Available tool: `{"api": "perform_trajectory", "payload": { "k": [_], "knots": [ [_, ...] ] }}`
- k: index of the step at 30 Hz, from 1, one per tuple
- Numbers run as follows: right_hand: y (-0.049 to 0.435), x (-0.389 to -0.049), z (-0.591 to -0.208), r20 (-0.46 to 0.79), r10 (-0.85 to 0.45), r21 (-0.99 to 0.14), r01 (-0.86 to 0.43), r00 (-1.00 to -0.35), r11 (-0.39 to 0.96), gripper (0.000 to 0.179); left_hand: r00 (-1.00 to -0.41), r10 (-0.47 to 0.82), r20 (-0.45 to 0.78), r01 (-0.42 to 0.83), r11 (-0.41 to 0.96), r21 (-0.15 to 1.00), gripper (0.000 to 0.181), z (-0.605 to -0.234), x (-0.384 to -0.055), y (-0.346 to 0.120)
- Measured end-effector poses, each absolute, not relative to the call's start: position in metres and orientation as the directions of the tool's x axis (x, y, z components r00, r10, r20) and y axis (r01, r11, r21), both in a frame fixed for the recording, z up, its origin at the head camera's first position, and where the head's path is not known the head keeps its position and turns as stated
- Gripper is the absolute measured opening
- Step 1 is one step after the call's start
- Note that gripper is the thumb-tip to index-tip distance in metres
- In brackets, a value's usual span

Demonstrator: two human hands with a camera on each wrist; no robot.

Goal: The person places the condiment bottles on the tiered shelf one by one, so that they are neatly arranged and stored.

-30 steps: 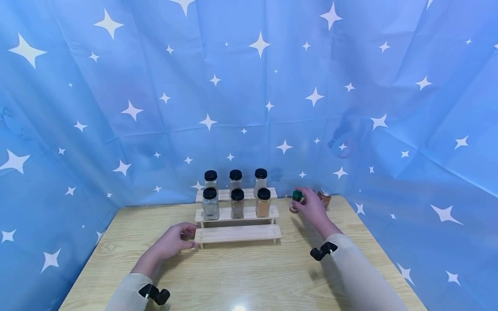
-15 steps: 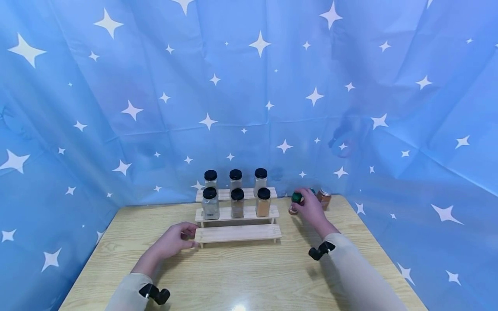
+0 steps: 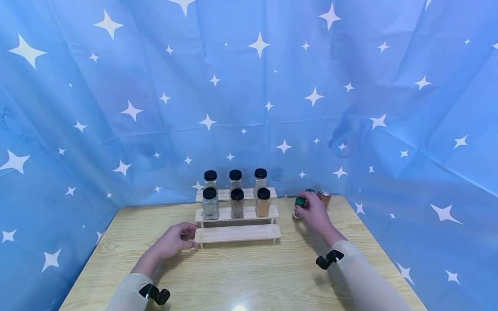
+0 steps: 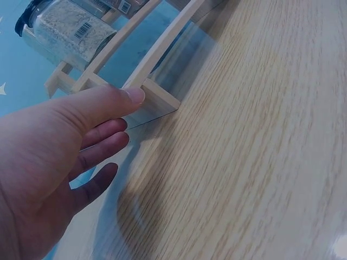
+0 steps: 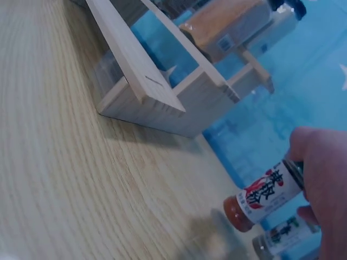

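Note:
My right hand [image 3: 316,212] grips a small spice jar [image 5: 265,196] by its green cap; the jar has a white label with red peppers and holds red-brown powder. In the right wrist view it tilts above the table. A second green-capped jar [image 5: 287,236] stands just behind it, partly covered by the hand. At the left end of a three-tier wooden rack [image 3: 238,233], my left hand [image 3: 176,240] rests its thumb against the front shelf, the other fingers loosely bent below. Black-capped jars stand on the two upper tiers, among them one with orange powder [image 3: 263,203].
A silver-lidded jar [image 3: 324,198] with reddish-brown contents stands right of my right hand, near the table's back right corner. The wooden table [image 3: 241,276] meets a blue star-patterned curtain [image 3: 249,95] behind the rack.
My right hand shifts slightly right and toward me with the spice jar, and the second green cap shows behind its fingers. The left hand and rack stay put.

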State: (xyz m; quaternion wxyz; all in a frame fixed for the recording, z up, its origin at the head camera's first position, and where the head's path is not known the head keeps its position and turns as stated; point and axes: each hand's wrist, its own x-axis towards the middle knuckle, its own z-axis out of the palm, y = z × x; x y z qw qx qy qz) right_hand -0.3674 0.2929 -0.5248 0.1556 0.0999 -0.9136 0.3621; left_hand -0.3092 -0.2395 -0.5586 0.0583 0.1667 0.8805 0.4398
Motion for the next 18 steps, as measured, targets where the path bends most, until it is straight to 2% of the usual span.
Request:
{"api": "perform_trajectory", "payload": {
  "k": [9, 18],
  "knots": [
    [0.286, -0.342, -0.508, 0.424, -0.117, -0.626, -0.384, -0.898, 0.678, 0.040, -0.942, 0.335, 0.032, 0.229, 0.568, 0.790, 0.055, -0.558, -0.309, -0.240],
    [0.265, -0.320, -0.498, 0.455, -0.219, -0.613, -0.481, -0.863, 0.627, 0.039, -0.937, 0.347, 0.038, 0.239, 0.558, 0.795, 0.055, -0.558, -0.309, -0.240]
  ]
}}
